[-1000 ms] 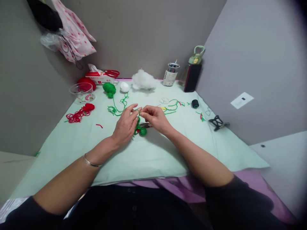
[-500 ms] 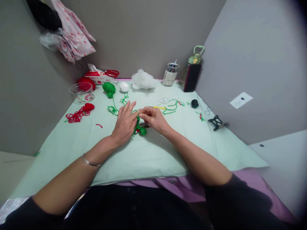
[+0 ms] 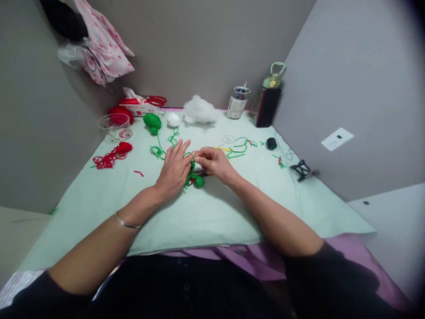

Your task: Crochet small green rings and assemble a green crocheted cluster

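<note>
My left hand point(image 3: 174, 169) lies palm down on the left side of a green crocheted piece point(image 3: 199, 181), which has a round green ball and a bit of red. Its thumb side is wrapped against the piece, partly hiding it. Thumb and forefinger of my right hand point(image 3: 214, 163) are pinched together on green yarn point(image 3: 193, 156) at the top of the piece, touching the left fingertips. Beneath the right hand lies a dark-handled tool point(image 3: 203, 173), mostly covered. A yellow crochet hook point(image 3: 222, 149) rests just behind the right hand.
Red yarn point(image 3: 108, 160), a clear tub point(image 3: 115, 128) and a green yarn ball point(image 3: 152, 120) are at left. White stuffing point(image 3: 199, 110), a pen jar point(image 3: 237, 103) and a phone point(image 3: 268, 107) stand along the back. Black thread point(image 3: 271, 143) and a black clip point(image 3: 302, 170) lie right.
The whole view has shifted slightly, with things appearing a little further right. Both hands keep nearly the same pose on the green piece and yarn.
</note>
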The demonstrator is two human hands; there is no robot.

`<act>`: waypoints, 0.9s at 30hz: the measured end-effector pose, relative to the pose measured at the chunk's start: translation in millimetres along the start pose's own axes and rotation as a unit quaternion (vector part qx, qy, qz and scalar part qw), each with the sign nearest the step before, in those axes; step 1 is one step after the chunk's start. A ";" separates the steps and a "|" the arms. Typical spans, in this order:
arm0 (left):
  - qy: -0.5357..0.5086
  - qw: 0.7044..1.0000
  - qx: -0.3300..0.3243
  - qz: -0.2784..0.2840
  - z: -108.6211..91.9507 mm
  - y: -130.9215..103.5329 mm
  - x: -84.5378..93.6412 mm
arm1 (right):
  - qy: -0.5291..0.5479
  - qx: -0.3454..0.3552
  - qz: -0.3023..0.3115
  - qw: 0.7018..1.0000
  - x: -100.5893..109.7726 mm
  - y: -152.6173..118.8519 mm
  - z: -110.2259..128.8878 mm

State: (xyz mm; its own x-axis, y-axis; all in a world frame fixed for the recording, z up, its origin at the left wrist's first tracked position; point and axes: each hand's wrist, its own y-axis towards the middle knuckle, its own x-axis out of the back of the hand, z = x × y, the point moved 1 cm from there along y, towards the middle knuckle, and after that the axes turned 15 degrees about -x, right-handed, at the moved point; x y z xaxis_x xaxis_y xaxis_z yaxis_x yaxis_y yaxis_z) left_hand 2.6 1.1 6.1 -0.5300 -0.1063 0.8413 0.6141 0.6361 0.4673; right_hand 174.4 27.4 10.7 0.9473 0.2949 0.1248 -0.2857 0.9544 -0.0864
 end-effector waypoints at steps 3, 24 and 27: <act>-0.003 1.000 0.005 0.011 -0.4 0.8 0.8 | 0.004 -0.006 0.001 1.000 -0.2 0.4 -0.5; -0.014 1.000 -0.007 0.014 0.3 1.2 0.2 | 0.031 -0.054 0.052 0.997 4.4 -0.8 -0.1; -0.027 0.999 -0.008 -0.034 4.7 1.3 3.8 | 0.031 -0.017 0.023 0.999 3.4 -2.8 3.5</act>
State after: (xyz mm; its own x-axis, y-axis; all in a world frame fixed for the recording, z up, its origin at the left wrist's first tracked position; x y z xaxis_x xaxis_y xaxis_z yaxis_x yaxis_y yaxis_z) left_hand -1.3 5.2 8.6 -0.6012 -0.1064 0.7919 0.5850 0.6165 0.5270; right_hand 178.0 25.9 14.8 0.9407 0.3344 0.0579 -0.3255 0.9373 -0.1245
